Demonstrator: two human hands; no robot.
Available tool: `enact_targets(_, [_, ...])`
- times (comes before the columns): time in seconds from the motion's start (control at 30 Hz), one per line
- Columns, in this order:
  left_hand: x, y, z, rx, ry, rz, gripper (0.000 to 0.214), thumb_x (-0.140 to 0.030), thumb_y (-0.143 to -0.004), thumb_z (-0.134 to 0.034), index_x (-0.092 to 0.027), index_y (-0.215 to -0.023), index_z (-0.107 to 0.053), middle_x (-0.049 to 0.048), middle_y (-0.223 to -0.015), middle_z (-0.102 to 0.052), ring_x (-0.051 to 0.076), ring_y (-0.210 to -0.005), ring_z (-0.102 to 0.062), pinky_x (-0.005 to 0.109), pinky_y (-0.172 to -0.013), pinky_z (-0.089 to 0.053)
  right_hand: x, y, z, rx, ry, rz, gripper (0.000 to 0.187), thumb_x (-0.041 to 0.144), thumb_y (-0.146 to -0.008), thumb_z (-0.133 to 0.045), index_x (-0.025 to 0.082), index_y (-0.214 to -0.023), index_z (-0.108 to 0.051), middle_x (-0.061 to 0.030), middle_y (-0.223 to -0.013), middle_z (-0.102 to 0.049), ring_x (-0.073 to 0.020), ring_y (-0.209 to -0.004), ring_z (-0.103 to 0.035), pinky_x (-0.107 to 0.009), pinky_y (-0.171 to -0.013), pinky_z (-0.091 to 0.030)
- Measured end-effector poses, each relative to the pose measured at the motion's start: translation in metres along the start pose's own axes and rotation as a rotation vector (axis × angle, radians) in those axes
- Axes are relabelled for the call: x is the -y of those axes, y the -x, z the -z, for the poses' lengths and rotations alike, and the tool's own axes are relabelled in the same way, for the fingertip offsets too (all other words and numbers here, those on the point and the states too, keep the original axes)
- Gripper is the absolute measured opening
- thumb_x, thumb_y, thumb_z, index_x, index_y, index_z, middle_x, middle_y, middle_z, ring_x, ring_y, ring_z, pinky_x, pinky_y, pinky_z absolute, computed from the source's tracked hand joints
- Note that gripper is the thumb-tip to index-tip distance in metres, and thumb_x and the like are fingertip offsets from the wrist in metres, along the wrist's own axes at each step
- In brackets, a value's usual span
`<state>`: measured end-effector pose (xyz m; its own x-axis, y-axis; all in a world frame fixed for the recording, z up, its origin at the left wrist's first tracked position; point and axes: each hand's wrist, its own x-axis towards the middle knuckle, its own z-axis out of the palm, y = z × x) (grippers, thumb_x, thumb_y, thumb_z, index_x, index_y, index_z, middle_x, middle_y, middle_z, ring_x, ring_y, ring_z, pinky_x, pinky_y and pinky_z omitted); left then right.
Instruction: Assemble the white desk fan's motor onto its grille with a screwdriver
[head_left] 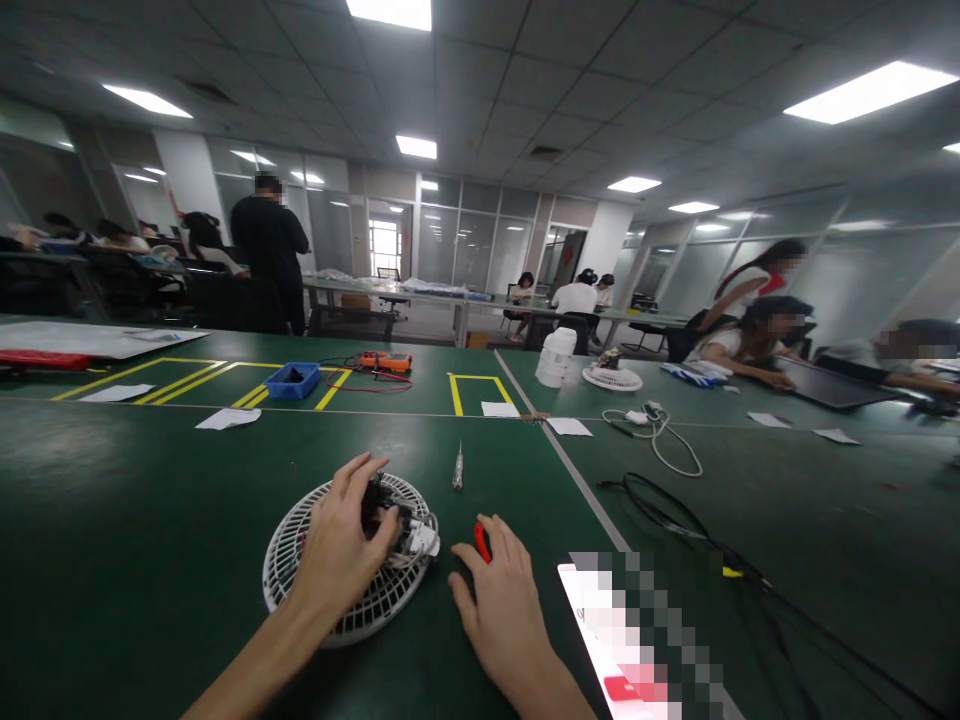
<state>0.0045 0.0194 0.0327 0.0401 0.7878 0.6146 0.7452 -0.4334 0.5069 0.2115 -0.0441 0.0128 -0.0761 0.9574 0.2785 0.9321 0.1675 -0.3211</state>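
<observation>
A round white fan grille (pixel 285 545) lies on the green table in front of me, with a black motor (pixel 373 508) at its middle and pale wires bundled beside it. My left hand (pixel 345 530) is curved over the motor, fingers on its far side and thumb on the near side. To the right of the grille, my right hand (pixel 499 600) is low at the tabletop, fingers curled over a red-handled tool (pixel 482 543). Most of that tool is hidden under the hand, so its kind does not show. Beyond both hands lies a clear-handled screwdriver (pixel 458 470), tip pointing away.
A lit phone screen (pixel 592 630) is right of my right hand. Black cables (pixel 675 525) and a white cord (pixel 679 455) lie farther right. Across the table are a blue bin (pixel 292 382), an orange multimeter (pixel 386 361), white cups (pixel 555 358) and another fan grille (pixel 613 378). People sit at right.
</observation>
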Motion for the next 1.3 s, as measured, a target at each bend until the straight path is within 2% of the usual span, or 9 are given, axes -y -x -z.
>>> enact_targets(0.17, [-0.015,0.003,-0.009,-0.006,0.038,-0.008,0.051,-0.031,-0.091,-0.06,-0.029,-0.14,-0.047,0.0113,-0.152,-0.043,0.033,-0.134,-0.054,0.058,-0.109,-0.049,-0.002,-0.005,-0.006,-0.005,0.019,0.003,0.024,0.022,-0.093,-0.059,0.019,-0.11,-0.075,-0.0181,-0.149,-0.054,-0.0353,-0.145,-0.04,-0.051,-0.117,-0.031])
enact_targets(0.3, [-0.023,0.006,-0.006,0.005,0.09,-0.05,0.061,-0.032,-0.088,-0.064,-0.03,-0.145,-0.042,0.0121,-0.159,-0.033,0.034,-0.139,-0.049,0.055,-0.108,-0.052,-0.01,-0.009,-0.005,-0.007,0.046,-0.018,0.027,0.016,-0.09,-0.059,0.018,-0.112,-0.075,-0.018,-0.148,-0.055,-0.0344,-0.144,-0.041,-0.051,-0.116,-0.033])
enact_targets(0.47, [-0.014,0.016,0.004,-0.021,0.119,-0.152,0.065,-0.031,-0.089,-0.063,-0.028,-0.149,-0.037,0.0138,-0.162,-0.029,0.035,-0.148,-0.037,0.061,-0.115,-0.045,-0.014,-0.012,-0.002,0.016,0.058,-0.029,0.031,0.011,-0.088,-0.059,0.019,-0.113,-0.076,-0.0166,-0.146,-0.057,-0.035,-0.141,-0.045,-0.052,-0.114,-0.037])
enact_targets(0.63, [-0.002,0.034,0.004,-0.082,0.093,-0.206,0.066,-0.026,-0.09,-0.062,-0.025,-0.15,-0.035,0.0156,-0.162,-0.03,0.036,-0.148,-0.038,0.061,-0.113,-0.047,-0.013,-0.013,0.0,0.007,0.031,-0.024,0.029,0.01,-0.087,-0.059,0.018,-0.109,-0.076,-0.0177,-0.142,-0.059,-0.0351,-0.139,-0.047,-0.051,-0.112,-0.038])
enact_targets(0.8, [-0.004,0.054,-0.004,-0.165,0.038,-0.468,0.06,-0.009,-0.084,-0.063,-0.021,-0.141,-0.047,0.0163,-0.157,-0.036,0.04,-0.152,-0.029,0.066,-0.116,-0.04,-0.02,-0.014,0.005,-0.086,-0.11,-0.067,0.015,0.014,-0.085,-0.06,0.02,-0.085,-0.073,-0.0167,-0.134,-0.062,-0.0333,-0.132,-0.052,-0.05,-0.108,-0.042])
enact_targets(0.87, [-0.008,0.06,-0.006,-0.193,0.03,-0.577,0.057,-0.004,-0.081,-0.062,-0.021,-0.135,-0.053,0.0147,-0.152,-0.043,0.038,-0.15,-0.032,0.064,-0.117,-0.04,-0.023,-0.015,0.007,-0.14,-0.203,-0.096,0.015,0.015,-0.085,-0.058,0.022,-0.077,-0.068,-0.0157,-0.129,-0.064,-0.0323,-0.129,-0.054,-0.05,-0.107,-0.043])
enact_targets(0.97, [-0.013,0.065,-0.009,-0.198,0.041,-0.68,0.051,-0.001,-0.078,-0.061,-0.02,-0.126,-0.06,0.0131,-0.142,-0.053,0.035,-0.145,-0.041,0.058,-0.115,-0.045,-0.024,-0.015,0.013,-0.229,-0.351,-0.108,0.014,0.02,-0.086,-0.057,0.024,-0.076,-0.066,-0.0134,-0.123,-0.066,-0.0313,-0.122,-0.058,-0.051,-0.105,-0.044])
enact_targets(1.1, [-0.018,0.066,-0.012,-0.19,0.094,-0.715,0.044,-0.001,-0.081,-0.059,-0.018,-0.121,-0.065,0.0124,-0.129,-0.063,0.029,-0.132,-0.054,0.048,-0.106,-0.053,-0.015,-0.008,0.019,-0.349,-0.457,0.019,0.012,0.025,-0.091,-0.057,0.026,-0.081,-0.065,-0.0104,-0.116,-0.068,-0.0288,-0.116,-0.06,-0.046,-0.099,-0.048])
enact_targets(1.3, [-0.016,0.065,-0.013,-0.16,0.172,-0.724,0.038,-0.003,-0.088,-0.057,-0.013,-0.124,-0.063,0.0132,-0.115,-0.069,0.02,-0.111,-0.064,0.034,-0.093,-0.057,0.007,0.007,0.015,-0.461,-0.484,0.358,0.015,0.013,-0.088,-0.058,0.027,-0.092,-0.063,-0.0056,-0.103,-0.068,-0.0244,-0.107,-0.063,-0.042,-0.094,-0.051])
